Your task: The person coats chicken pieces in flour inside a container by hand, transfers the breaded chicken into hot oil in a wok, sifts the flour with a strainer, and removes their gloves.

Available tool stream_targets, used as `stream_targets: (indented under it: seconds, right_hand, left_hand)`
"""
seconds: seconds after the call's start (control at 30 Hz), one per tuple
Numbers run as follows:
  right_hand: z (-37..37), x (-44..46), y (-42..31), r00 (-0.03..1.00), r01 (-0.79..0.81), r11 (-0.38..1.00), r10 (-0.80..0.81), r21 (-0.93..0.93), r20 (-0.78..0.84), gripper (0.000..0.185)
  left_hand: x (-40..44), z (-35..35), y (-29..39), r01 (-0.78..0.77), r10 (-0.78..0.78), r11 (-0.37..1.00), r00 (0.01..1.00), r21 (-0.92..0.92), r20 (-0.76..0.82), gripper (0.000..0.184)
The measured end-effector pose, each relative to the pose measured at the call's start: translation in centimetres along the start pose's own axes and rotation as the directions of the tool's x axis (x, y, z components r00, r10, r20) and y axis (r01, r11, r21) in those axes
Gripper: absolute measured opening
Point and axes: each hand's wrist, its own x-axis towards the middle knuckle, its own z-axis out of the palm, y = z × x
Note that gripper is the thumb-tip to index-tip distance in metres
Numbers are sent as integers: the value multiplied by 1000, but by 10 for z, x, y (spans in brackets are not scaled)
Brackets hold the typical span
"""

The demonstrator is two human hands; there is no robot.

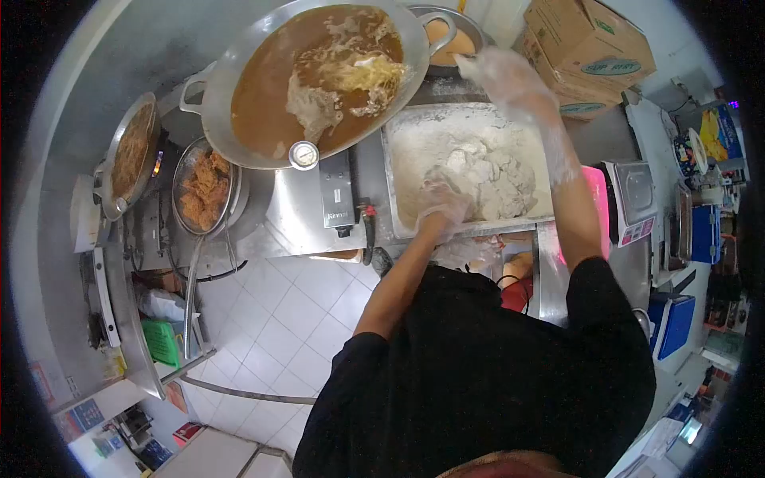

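Observation:
My left hand [444,201], in a clear plastic glove dusted with flour, rests in the metal tray [388,171] of white flour. Its fingers lie apart on the flour, just left of a heap of flour-coated pieces [496,179]. Above the tray's far right corner, my right hand [510,80] is gloved too and blurred by motion. Something pale shows at its fingertips; whether that is floured fingers or a held piece is unclear. Closest to it is a metal bowl [480,36] of orange-tan batter [450,38].
A big wok [215,119] holds brown oil with pale foam; a dial thermometer [304,155] sits on its rim. Fried pieces [205,190] fill a long-handled strainer at left, near another pan [131,151]. Cardboard boxes [590,56] and a scale [633,195] stand at right.

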Motion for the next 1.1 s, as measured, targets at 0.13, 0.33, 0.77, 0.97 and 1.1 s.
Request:
stream_targets:
  seconds: [0.13, 0.33, 0.77, 0.97, 1.1]
  right_hand:
    - [130, -74, -34, 946, -215, 926, 119, 309, 300, 53]
    - [240, -72, -73, 955, -279, 818, 182, 502, 234, 72]
    - [247, -156, 11, 838, -28, -595, 424, 803, 343, 57]
    - [202, -141, -37, 820, -101, -549, 426, 829, 382, 45]
    - [277, -142, -50, 930, -179, -413, 224, 893, 290, 44]
  left_hand:
    - [-7, -32, 9, -1, 1, 1000, 1000, 0, 20, 34]
    - [29, -29, 12, 275, -276, 954, 961, -118, 14, 30]
    - [57, -18, -31, -237, -72, 32, 968, -971, -239, 32]
    - [71, -56, 40, -169, 192, 981, 918, 95, -347, 39]
    - [49, -71, 100, 326, -361, 880, 932, -345, -42, 39]
